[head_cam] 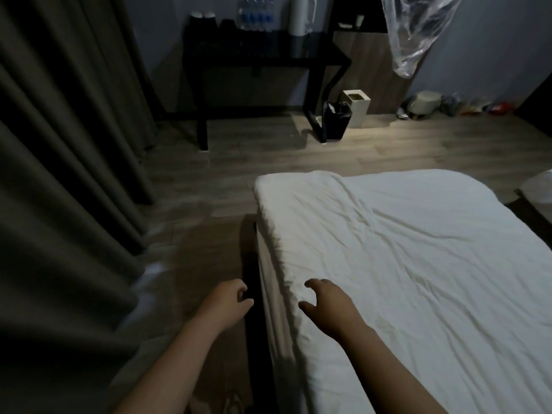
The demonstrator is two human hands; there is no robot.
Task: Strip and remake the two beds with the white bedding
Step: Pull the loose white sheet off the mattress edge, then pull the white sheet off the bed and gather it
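Dim room, so take this with some salt. The white duvet (pixel 403 264) is spread flat and wrinkled over the bed and takes up the right half of the view, with its left edge hanging down over the dark bed frame (pixel 250 264).

The right hand (pixel 325 306) is over that near-left edge of the duvet, fingers spread and bent like a claw, gripping nothing. I can't tell if the fingertips actually touch the cloth. The left hand (pixel 230 300) is just off the bed, over the frame and well clear of the bedding, with its fingers loosely curled around nothing.

A grey-brown curtain (pixel 59 144) fills the left side. At the far wall there's a black desk (pixel 263 55) with a white kettle (pixel 301 14) and a pack of water bottles (pixel 257 13). They've got blue labels, but they're way too blurry to read.

Beside the desk leg sit 2 bins on the wood floor (pixel 418 150), a black bin (pixel 336 121) touching a white bin (pixel 357 107). A clear plastic bag (pixel 418 31) hangs top right. A sliver of the 2nd bed (pixel 540 192) shows at the right edge.
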